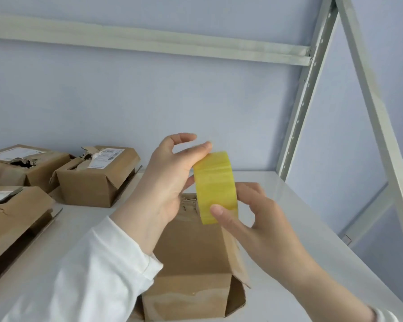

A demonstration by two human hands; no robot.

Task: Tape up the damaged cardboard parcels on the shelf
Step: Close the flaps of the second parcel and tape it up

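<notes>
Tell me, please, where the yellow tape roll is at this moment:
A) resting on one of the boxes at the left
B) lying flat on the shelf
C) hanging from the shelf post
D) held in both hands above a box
D: the left hand and the right hand both hold the tape roll in the air, above the near box.

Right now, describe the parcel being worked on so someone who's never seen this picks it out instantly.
On the white shelf, look near the middle front, straight under the yellow tape roll. That parcel stands alone; unlike the three labelled boxes grouped at the left, its top shows no label and its right side flap hangs open.
</notes>
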